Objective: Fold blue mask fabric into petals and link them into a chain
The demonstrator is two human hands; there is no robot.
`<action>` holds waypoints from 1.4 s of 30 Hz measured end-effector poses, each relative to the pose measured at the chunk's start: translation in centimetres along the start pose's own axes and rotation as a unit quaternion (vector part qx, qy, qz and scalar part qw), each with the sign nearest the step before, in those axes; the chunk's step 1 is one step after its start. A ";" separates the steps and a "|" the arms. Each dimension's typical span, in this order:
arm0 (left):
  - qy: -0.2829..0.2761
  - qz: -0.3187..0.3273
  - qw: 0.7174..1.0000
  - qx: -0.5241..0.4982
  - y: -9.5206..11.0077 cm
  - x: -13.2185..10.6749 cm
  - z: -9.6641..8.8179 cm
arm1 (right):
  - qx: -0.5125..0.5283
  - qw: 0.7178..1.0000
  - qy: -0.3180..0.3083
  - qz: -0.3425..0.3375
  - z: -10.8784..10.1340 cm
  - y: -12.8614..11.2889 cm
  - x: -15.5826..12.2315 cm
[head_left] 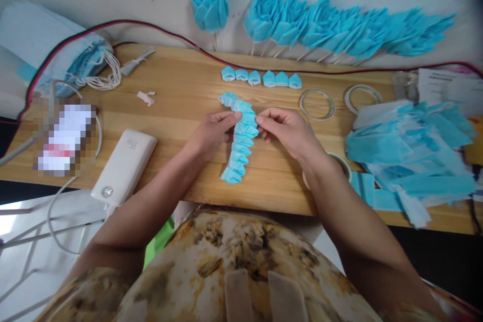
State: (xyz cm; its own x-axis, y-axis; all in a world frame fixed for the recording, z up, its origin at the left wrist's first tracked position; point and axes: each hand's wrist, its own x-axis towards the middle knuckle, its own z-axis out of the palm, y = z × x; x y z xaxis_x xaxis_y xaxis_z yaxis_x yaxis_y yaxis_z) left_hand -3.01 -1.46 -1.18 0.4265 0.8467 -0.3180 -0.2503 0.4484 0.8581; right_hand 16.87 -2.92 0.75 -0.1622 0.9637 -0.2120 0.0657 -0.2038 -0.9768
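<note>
A strip of overlapping blue folded petals point(241, 146) lies along the wooden table point(181, 95), running from near its front edge towards the back. My left hand point(213, 133) pinches the strip's left side near the upper part. My right hand point(289, 131) pinches the right side at the same height. Both hands have their fingers closed on the strip. Behind it, a row of several small blue folded petals point(261, 78) rests loose on the wood.
Blue fabric flowers on sticks point(339, 27) lean at the back. Two tape rings point(317, 104) lie right of centre, a third tape roll point(341, 163) under my right wrist. Cut blue fabric scraps point(411, 156) pile at right. A white power bank point(124, 166), cables and stacked face masks point(83, 63) sit left.
</note>
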 end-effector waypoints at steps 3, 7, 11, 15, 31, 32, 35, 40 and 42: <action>-0.006 0.001 1.000 -0.003 0.0 0.0 -0.1 | -0.020 1.000 0.005 -0.018 -0.1 0.2 0.1; -0.006 -0.005 1.000 -0.002 0.0 0.0 -0.2 | -0.080 0.995 0.014 -0.056 0.0 0.5 0.1; -0.003 -0.006 1.000 -0.012 0.0 0.1 -0.1 | -0.143 0.985 0.025 -0.093 -0.1 0.4 0.0; 0.009 -0.019 1.000 -0.012 0.0 0.3 0.0 | -0.178 0.977 0.035 -0.114 -0.2 0.1 -0.1; 0.039 -0.005 0.999 -0.028 0.1 0.1 0.4 | -0.198 0.971 0.052 -0.123 -0.2 0.1 -0.1; 0.045 -0.005 0.999 -0.020 0.1 0.1 0.4 | -0.196 0.971 0.063 -0.124 -0.2 0.2 -0.1; 0.056 -0.004 0.998 -0.005 0.0 0.1 0.5 | -0.203 0.961 0.101 -0.159 -0.1 0.1 -0.3; 0.053 -0.007 0.999 -0.002 0.2 0.0 0.6 | -0.299 0.906 0.083 -0.287 0.1 -0.1 -0.6; 0.051 -0.010 0.999 0.002 0.2 0.0 0.6 | -0.327 0.891 0.078 -0.307 0.1 -0.1 -0.5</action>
State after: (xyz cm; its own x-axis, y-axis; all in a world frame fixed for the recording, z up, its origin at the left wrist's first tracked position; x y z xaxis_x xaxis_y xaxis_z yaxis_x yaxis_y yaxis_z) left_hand -2.53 -1.57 -0.71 0.3404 0.8624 -0.3747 -0.2389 0.4648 0.8526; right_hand 16.85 -3.36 0.91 -0.2290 0.8819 0.4120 0.5789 0.4637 -0.6707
